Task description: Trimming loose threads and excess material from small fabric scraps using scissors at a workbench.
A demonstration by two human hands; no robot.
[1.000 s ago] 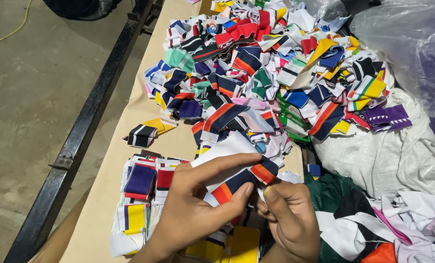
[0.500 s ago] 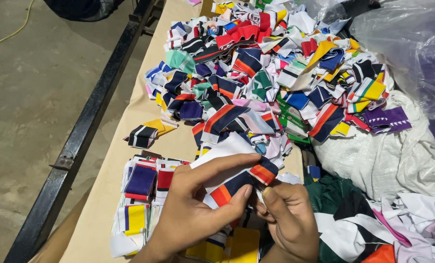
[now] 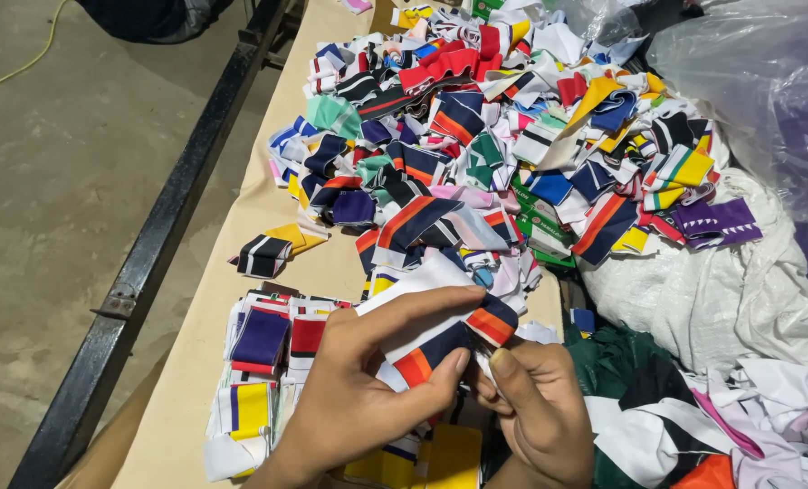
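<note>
Striped fabric piece [image 3: 440, 337] between both hands

Both hands, left hand [image 3: 358, 398] and right hand [image 3: 535, 412], pinch a striped fabric piece [image 3: 440, 330] (scrap heap [image 3: 512, 136] beyond).

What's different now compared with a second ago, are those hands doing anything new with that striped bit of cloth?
Hardly anything. The left hand still pinches the folded white, navy and orange striped fabric piece, and the right hand still works at its edge; the fingers shifted only slightly. Nothing was picked up or let go. The big heap of coloured fabric scraps and the sorted stacks of striped pieces on the tan table lie as before.
</note>
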